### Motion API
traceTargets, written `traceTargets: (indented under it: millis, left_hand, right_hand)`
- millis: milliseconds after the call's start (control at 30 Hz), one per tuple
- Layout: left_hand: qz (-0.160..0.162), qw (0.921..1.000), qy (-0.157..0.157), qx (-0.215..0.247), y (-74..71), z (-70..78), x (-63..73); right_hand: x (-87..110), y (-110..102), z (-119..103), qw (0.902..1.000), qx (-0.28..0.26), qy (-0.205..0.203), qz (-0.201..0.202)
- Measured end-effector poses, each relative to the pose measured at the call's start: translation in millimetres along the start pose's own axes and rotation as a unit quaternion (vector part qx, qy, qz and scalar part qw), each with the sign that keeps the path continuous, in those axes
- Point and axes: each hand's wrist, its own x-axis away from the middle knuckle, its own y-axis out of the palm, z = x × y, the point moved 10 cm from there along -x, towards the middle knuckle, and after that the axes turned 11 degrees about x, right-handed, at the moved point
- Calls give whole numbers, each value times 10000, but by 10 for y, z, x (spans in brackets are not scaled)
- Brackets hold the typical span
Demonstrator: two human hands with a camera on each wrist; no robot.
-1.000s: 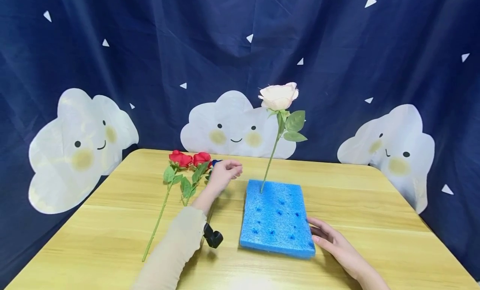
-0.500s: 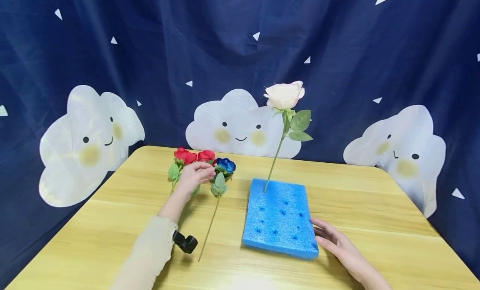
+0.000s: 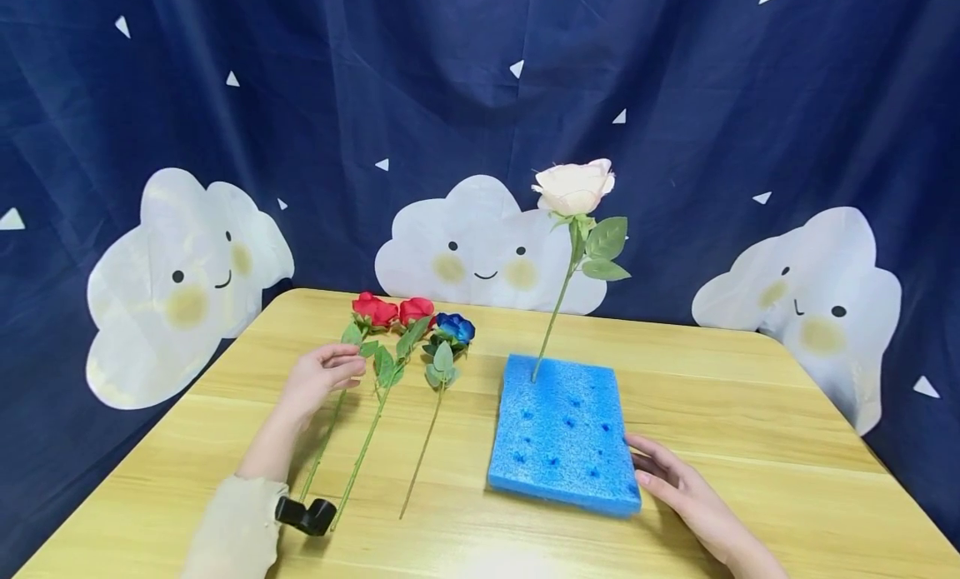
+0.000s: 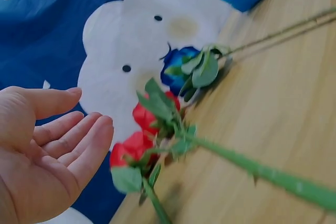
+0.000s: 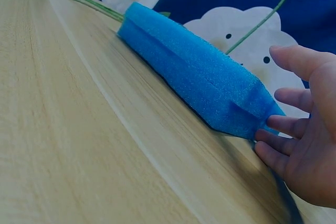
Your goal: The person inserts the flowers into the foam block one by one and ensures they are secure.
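My left hand hovers above the stem of the leftmost red rose, fingers loosely bent and holding nothing. In the left wrist view, that hand is palm-up, apart from the flowers. A second red rose and a blue rose lie beside it on the table. My right hand touches the right side of a blue foam block with relaxed fingers; the right wrist view shows the fingertips at the block's end. A pale pink rose stands upright in the block's back left part.
Several dark holes dot the foam's top. The wooden table ends at a dark blue curtain printed with white clouds. A black device sits on my left wrist.
My left hand has moved left and nearer, from beside the blue rose to over the leftmost red rose's stem, uncovering the blue and second red roses. The right hand stays at the foam.
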Motion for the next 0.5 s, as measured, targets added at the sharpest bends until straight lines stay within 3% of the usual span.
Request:
traceTargets:
  millis: [300,500]
  left_hand:
    - [411,9970,-636,-147,-333,-301,45]
    - [449,9939,-932,-388,-422,-507,69]
  right_hand:
    - [4,-8,-6,10000,59,3,17]
    - [8,2,-3,10000,68,53,-13]
